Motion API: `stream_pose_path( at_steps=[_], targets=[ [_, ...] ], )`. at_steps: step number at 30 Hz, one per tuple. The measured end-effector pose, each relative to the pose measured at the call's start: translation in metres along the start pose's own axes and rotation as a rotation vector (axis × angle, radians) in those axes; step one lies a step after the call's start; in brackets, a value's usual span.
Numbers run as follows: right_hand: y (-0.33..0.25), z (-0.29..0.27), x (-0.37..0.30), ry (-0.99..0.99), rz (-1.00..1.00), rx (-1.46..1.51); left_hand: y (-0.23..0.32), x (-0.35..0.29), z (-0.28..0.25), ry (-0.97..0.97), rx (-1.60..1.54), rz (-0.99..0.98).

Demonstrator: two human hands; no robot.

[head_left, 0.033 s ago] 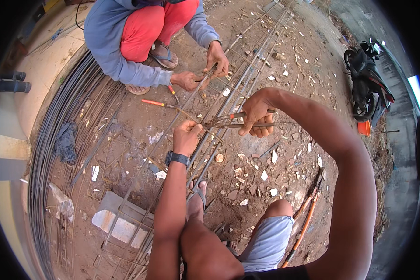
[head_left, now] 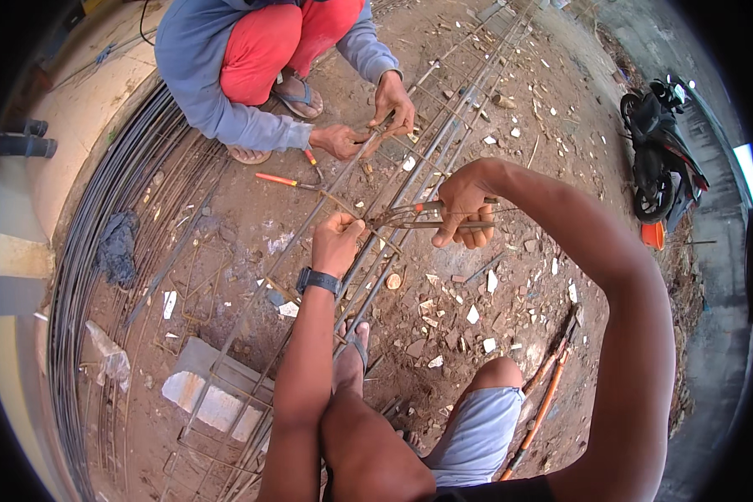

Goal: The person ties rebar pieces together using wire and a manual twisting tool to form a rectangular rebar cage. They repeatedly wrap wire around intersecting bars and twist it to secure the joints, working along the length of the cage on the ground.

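In my right hand (head_left: 466, 209) is a pair of pincers (head_left: 418, 224), its two long handles slightly apart and pointing right. The jaws sit at a crossing of the steel rebar cage (head_left: 365, 269), where a square stirrup meets a long bar. My left hand (head_left: 335, 244), with a dark watch on its wrist, is closed with thumb and finger pinched right beside the jaws. What lies between those fingertips is too small to make out. The cage slants from the lower left up to the far right.
Across the cage a squatting person's hands (head_left: 343, 142) work on the same bar. Orange-handled pincers (head_left: 276, 179) lie near them. Long rods (head_left: 67, 276) line the left, a concrete block (head_left: 217, 389) lies lower left, bolt cutters (head_left: 550, 402) lower right, and a motorcycle (head_left: 657, 159) stands far right.
The whole view has shifted very slightly. My hands and the pincers keep their places at the cage.
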State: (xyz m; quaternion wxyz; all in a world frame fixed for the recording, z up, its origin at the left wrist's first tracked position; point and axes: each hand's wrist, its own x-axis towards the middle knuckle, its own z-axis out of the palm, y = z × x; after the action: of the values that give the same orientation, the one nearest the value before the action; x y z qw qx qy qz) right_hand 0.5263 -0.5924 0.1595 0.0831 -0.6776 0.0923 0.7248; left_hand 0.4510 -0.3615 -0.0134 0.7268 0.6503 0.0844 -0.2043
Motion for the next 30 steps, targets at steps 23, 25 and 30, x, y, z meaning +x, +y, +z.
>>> stream_pose_path(
  at_steps=[23, 25, 30],
  targets=[
    [-0.030, -0.006, -0.017, 0.578, -0.161, -0.682, 0.000, 0.011, -0.015, -0.022, -0.103, -0.025],
    [-0.013, -0.017, -0.005, 0.175, -0.144, -0.123, -0.002, 0.010, -0.014, -0.037, -0.122, -0.027],
    [0.008, 0.016, 0.009, 0.192, -0.246, 0.118, 0.003, 0.003, -0.021, 0.071, -0.051, 0.017]
  ],
)
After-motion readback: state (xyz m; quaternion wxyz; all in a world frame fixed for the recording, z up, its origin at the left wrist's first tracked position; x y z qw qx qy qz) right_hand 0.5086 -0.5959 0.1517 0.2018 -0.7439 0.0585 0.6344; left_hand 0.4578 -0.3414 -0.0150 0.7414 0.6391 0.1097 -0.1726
